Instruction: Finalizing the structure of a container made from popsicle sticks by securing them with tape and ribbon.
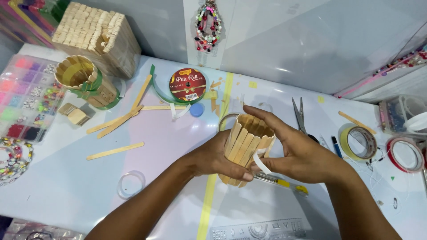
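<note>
Stick cup [246,143]: I grip it from below in my curled left hand [213,158], while my right hand [298,153] pinches a white strip [261,162] against its side.

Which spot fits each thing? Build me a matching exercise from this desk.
1. scissors
2. bead box
3. ribbon roll
4. stick cup

a. far left edge of the table
b. held between the left hand and right hand
c. just right of the hands
d. back middle, near the wall

Pairs: 1-c, 2-a, 3-d, 4-b
</note>
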